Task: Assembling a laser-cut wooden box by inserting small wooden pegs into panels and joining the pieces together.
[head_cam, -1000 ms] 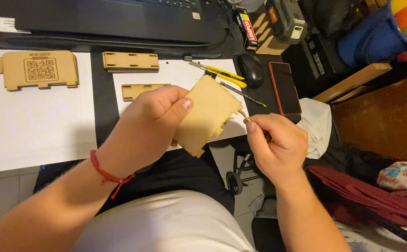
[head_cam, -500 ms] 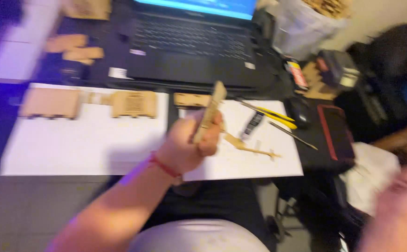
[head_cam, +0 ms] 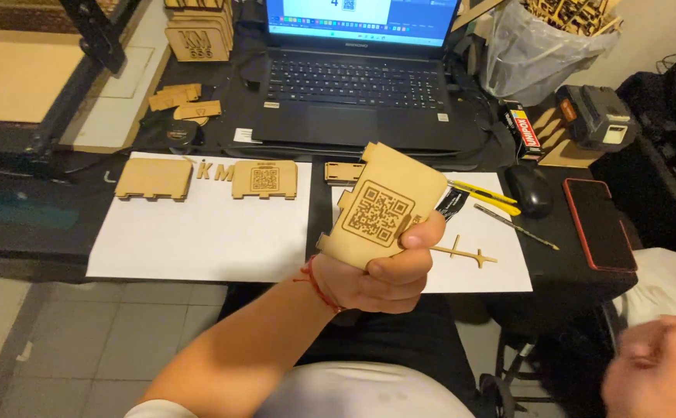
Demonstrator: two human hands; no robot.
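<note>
Wooden box (head_cam: pixel 384 205) upright in left hand (head_cam: pixel 380 275) grip, interior hidden

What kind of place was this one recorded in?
Probably a small maker's desk, perhaps at home: a laptop on the desk, laser-cut wooden panels laid out on white paper, and a bag of wood offcuts at the back.
</note>
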